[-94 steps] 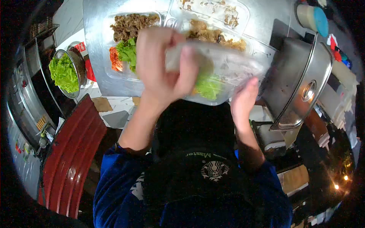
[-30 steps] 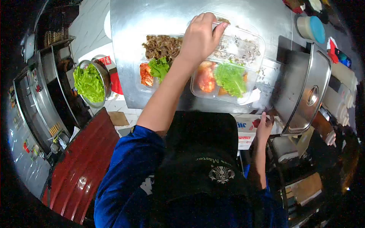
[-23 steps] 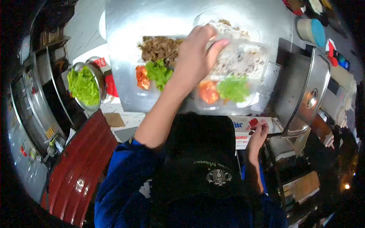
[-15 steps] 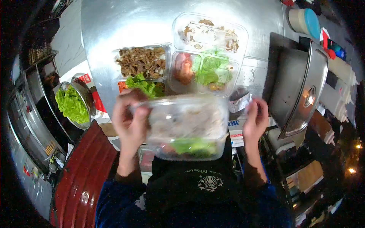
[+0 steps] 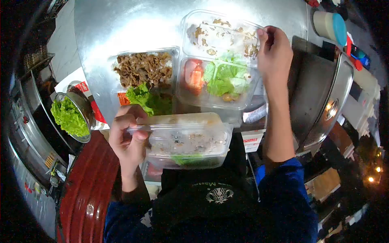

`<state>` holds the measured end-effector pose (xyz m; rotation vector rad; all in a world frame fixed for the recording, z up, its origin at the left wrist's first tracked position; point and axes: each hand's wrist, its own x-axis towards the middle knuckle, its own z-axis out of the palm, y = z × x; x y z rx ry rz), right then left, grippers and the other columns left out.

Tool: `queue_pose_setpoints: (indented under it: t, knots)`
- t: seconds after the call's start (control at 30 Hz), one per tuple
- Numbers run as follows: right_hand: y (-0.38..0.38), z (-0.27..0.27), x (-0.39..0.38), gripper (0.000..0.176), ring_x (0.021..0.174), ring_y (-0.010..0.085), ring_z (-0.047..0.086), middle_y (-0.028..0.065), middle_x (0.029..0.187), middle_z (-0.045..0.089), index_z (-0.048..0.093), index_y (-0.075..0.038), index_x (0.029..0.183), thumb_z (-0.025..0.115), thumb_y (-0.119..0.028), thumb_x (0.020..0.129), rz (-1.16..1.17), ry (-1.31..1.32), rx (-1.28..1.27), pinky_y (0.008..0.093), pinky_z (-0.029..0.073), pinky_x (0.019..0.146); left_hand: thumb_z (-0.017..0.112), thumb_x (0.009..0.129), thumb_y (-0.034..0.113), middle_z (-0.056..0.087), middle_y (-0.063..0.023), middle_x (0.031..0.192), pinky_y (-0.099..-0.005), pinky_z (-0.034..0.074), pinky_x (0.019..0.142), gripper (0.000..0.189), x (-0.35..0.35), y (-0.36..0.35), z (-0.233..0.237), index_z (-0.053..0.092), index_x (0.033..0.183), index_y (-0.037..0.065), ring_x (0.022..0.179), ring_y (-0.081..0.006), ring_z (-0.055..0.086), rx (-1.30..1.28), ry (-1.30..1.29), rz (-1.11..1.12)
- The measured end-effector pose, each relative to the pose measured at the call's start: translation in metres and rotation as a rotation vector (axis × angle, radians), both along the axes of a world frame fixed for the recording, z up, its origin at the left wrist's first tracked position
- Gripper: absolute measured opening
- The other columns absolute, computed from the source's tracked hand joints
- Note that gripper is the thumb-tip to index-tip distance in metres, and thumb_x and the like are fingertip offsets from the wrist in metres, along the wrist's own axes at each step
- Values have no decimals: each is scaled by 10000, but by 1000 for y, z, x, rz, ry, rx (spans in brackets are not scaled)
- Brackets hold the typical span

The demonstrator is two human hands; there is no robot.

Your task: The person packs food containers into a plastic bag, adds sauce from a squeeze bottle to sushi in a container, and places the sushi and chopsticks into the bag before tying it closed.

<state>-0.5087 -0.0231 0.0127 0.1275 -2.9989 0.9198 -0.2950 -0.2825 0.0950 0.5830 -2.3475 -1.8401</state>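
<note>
My left hand (image 5: 127, 137) grips the left end of a closed clear plastic meal box (image 5: 184, 141) with rice and lettuce inside, held close to my chest. My right hand (image 5: 274, 50) reaches forward and touches the far right edge of a second meal box (image 5: 219, 65) on the steel table (image 5: 117, 24); that box holds rice, tomato and lettuce. A third open box (image 5: 144, 75) with brown meat, lettuce and red kimchi lies to its left.
A metal bowl of lettuce (image 5: 71, 117) stands at the left, beside a red surface (image 5: 87, 186). A steel chafing dish with lid (image 5: 324, 93) is at the right. A tub with a blue lid (image 5: 330, 24) sits at the far right corner.
My left hand lifted a closed box off the table and drew it to my chest. My right hand left that box and reached forward to the box on the table.
</note>
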Motion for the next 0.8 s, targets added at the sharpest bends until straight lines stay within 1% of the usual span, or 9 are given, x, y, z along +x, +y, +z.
queue_pose_setpoints:
  t: [0.03, 0.17, 0.27, 0.3, 0.4, 0.43, 0.53, 0.7, 0.8]
  knots:
    - [-4, -1, 1, 212, 795, 342, 612, 178, 867, 616, 639, 23, 955, 635, -185, 915, -30, 64, -31, 406, 483, 709, 721, 868, 358, 573, -152, 939, -334, 448, 740, 406, -3, 0, 0, 478, 895, 34, 832, -220, 557, -15, 3, -2]
    - [-5, -3, 4, 198, 761, 317, 582, 161, 867, 598, 644, 7, 959, 669, -178, 893, -99, 176, -101, 401, 478, 701, 727, 866, 334, 573, -142, 934, -330, 446, 740, 388, -13, 2, 1, 485, 886, 31, 826, -217, 561, -69, -1, -38]
    - [-3, 3, 2, 195, 775, 311, 579, 154, 890, 595, 646, 3, 954, 693, -169, 874, -70, 308, 20, 392, 478, 693, 729, 867, 321, 572, -136, 931, -325, 446, 738, 381, -17, 3, -3, 488, 890, 27, 824, -212, 562, -76, 4, -50]
    - [-3, 2, 3, 196, 785, 312, 573, 150, 905, 593, 648, 1, 931, 722, -160, 848, -83, 314, -21, 384, 477, 696, 729, 867, 318, 571, -134, 930, -323, 446, 737, 380, -19, 4, -3, 489, 892, 25, 824, -211, 561, -74, 8, -48]
    - [0, 3, -1, 190, 743, 278, 588, 110, 836, 600, 671, -25, 882, 758, -183, 823, -79, 362, 8, 367, 471, 673, 723, 873, 302, 572, -137, 939, -319, 441, 729, 369, -27, 7, 1, 485, 894, 21, 822, -202, 549, -70, -47, -46]
    - [0, 4, -2, 187, 731, 256, 578, 92, 836, 598, 657, -30, 871, 770, -164, 807, -92, 312, -49, 344, 464, 658, 717, 877, 305, 573, -139, 944, -320, 438, 729, 369, -29, 8, 1, 483, 892, 21, 820, -199, 545, -74, -35, -43]
    - [-1, 33, 9, 214, 804, 295, 589, 118, 865, 618, 625, -29, 904, 760, -167, 811, -65, 289, -55, 366, 478, 699, 698, 891, 319, 575, -146, 954, -320, 428, 732, 372, -38, 10, -4, 476, 888, 22, 814, -193, 534, -98, -1, -32]
    - [13, 33, 25, 299, 752, 262, 564, 85, 804, 598, 640, -52, 958, 824, -106, 730, 105, 484, -224, 351, 463, 640, 662, 909, 390, 578, -161, 949, -320, 420, 747, 412, -46, 11, -8, 463, 889, 30, 807, -201, 534, -145, 28, -6]
    - [16, 50, 36, 305, 747, 235, 572, 86, 750, 577, 646, -53, 911, 855, -88, 691, 143, 402, -218, 328, 441, 596, 653, 906, 444, 577, -164, 941, -322, 425, 721, 450, -48, 10, -11, 445, 885, 46, 793, -202, 533, -185, 23, 0]
